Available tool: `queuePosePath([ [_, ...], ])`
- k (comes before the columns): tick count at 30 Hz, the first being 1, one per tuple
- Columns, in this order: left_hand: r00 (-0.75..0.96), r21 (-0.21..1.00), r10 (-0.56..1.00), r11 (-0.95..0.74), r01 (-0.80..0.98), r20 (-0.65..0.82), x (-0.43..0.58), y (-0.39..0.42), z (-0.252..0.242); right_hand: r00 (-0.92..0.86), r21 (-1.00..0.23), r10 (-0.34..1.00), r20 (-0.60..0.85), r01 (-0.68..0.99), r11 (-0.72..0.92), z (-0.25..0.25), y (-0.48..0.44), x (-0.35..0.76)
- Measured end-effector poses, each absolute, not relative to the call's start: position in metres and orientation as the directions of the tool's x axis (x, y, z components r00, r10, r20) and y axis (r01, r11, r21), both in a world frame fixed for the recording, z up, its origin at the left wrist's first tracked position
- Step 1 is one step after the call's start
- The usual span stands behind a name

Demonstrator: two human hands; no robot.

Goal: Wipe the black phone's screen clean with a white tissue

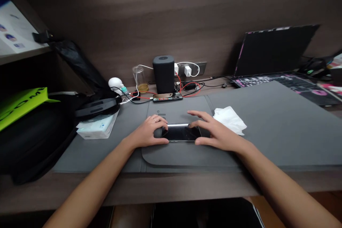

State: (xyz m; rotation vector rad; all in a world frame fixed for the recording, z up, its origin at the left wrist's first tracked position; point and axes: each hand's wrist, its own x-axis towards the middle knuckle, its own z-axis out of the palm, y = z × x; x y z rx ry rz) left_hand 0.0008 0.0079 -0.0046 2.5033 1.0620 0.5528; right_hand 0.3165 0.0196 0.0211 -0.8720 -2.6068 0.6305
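A black smartphone point(181, 133) lies flat, screen up, on a small grey pad point(187, 156) at the middle of the desk. My left hand point(149, 131) grips its left end, fingers curled over the top edge and thumb along the near edge; a ring shows on one finger. My right hand point(213, 131) holds the right end between thumb and forefinger, its other fingers stretched out above the pad. A crumpled white tissue point(229, 119) lies just right of my right hand.
A large grey desk mat point(280, 131) covers the desk. Behind stand a black cylinder speaker point(163, 74), a glass point(139, 77), a second phone point(167, 97) on charger cables, and an open laptop point(278, 64) at right. Tissue pack point(97, 126) and black bags point(32, 139) sit left.
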Motion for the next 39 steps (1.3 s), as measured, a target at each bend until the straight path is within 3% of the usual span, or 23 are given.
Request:
queuePosePath([
  [6, 0.649, 0.463, 0.732, -0.658, 0.594, 0.208, 0.001, 0.008, -0.003, -0.759, -0.497, 0.628, 0.172, 0.483, 0.721, 0.017, 0.019, 0.31],
  [12, 0.656, 0.48, 0.724, -0.663, 0.574, 0.215, 0.004, 0.007, -0.002, -0.822, -0.4, 0.55, 0.148, 0.459, 0.794, 0.008, 0.02, 0.302],
  [19, 0.652, 0.494, 0.73, -0.653, 0.575, 0.206, 0.006, 0.007, 0.0, -0.749, -0.445, 0.644, 0.157, 0.528, 0.723, 0.014, 0.025, 0.318],
  [25, 0.656, 0.502, 0.73, -0.648, 0.573, 0.194, 0.008, 0.005, 0.001, -0.788, -0.417, 0.595, 0.161, 0.492, 0.764, 0.018, 0.02, 0.311],
  [28, 0.652, 0.506, 0.734, -0.643, 0.575, 0.19, 0.008, 0.005, 0.002, -0.685, -0.342, 0.666, 0.295, 0.576, 0.743, 0.028, 0.015, 0.329],
  [31, 0.653, 0.499, 0.732, -0.647, 0.577, 0.195, 0.008, 0.004, 0.002, -0.483, -0.29, 0.797, 0.362, 0.754, 0.589, 0.034, 0.016, 0.368],
  [33, 0.65, 0.49, 0.733, -0.65, 0.582, 0.201, 0.01, 0.004, 0.003, -0.431, -0.261, 0.864, 0.259, 0.831, 0.492, 0.031, 0.021, 0.394],
  [36, 0.641, 0.479, 0.738, -0.65, 0.59, 0.211, 0.011, 0.003, 0.003, -0.463, -0.254, 0.879, 0.118, 0.841, 0.477, 0.022, 0.029, 0.416],
  [39, 0.639, 0.483, 0.74, -0.647, 0.59, 0.211, 0.013, 0.003, 0.003, -0.488, -0.221, 0.863, 0.13, 0.834, 0.506, 0.021, 0.032, 0.414],
])
